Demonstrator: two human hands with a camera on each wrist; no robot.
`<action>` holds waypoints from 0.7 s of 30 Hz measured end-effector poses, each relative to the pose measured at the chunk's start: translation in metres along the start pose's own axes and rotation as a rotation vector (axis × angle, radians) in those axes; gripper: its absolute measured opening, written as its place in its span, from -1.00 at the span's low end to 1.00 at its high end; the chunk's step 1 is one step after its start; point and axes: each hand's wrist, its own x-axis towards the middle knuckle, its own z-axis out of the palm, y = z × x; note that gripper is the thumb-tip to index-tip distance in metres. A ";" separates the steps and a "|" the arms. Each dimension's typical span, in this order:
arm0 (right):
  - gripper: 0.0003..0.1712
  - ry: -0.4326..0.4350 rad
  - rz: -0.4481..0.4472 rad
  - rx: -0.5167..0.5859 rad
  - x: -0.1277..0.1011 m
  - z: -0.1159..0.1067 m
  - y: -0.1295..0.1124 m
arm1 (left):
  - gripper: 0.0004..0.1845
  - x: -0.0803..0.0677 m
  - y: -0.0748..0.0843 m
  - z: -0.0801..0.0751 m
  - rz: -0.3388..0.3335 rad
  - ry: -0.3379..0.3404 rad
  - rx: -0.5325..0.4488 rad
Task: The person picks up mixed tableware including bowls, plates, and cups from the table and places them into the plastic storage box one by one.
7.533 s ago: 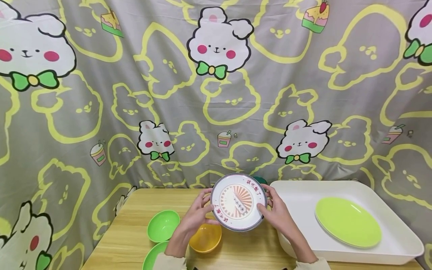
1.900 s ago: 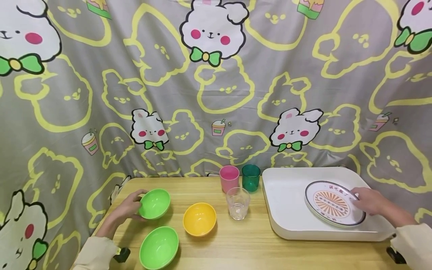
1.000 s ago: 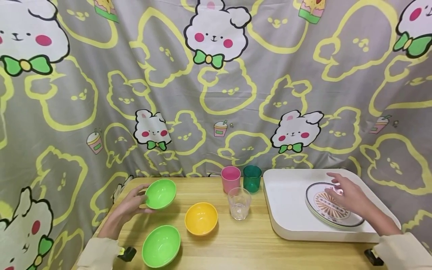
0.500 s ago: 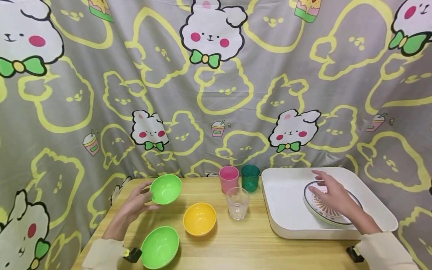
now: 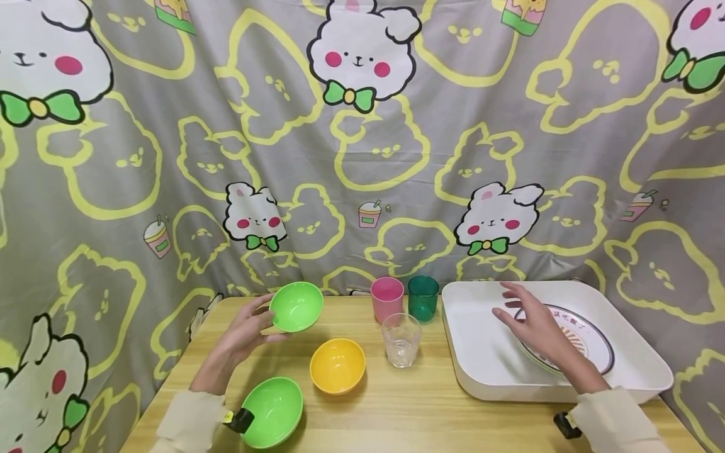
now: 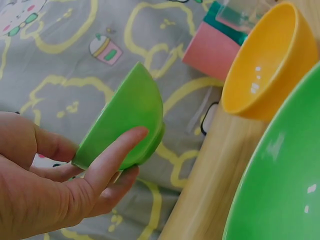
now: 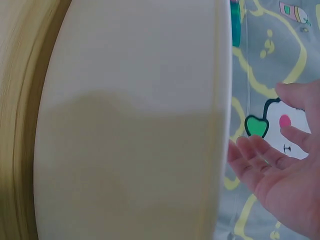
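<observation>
Bowl point(image 5: 297, 306), green and round with no long axis, is pinched in the grip of the left hand point(image 5: 245, 328), raised above the desk point(image 5: 391, 415). The right hand point(image 5: 537, 327), fingers apart and holding nothing, hangs above the tray point(image 5: 474, 355); the bowl lies well to its left, pink cup point(image 5: 387, 299) between.

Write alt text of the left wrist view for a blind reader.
A left hand holds a green bowl before a patterned gray curtain; to its right in the picture are an orange bowl, a pink cup and part of a second green bowl.
</observation>
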 end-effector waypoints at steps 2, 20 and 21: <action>-0.27 0.008 -0.007 0.018 0.002 0.004 -0.003 | -0.38 0.002 0.001 0.004 0.004 -0.007 -0.015; -0.28 -0.013 0.011 0.216 0.016 0.041 -0.056 | -0.41 0.010 0.005 0.044 0.011 -0.078 -0.100; -0.28 -0.018 0.009 0.231 0.016 0.044 -0.057 | -0.41 0.010 0.005 0.046 0.011 -0.080 -0.104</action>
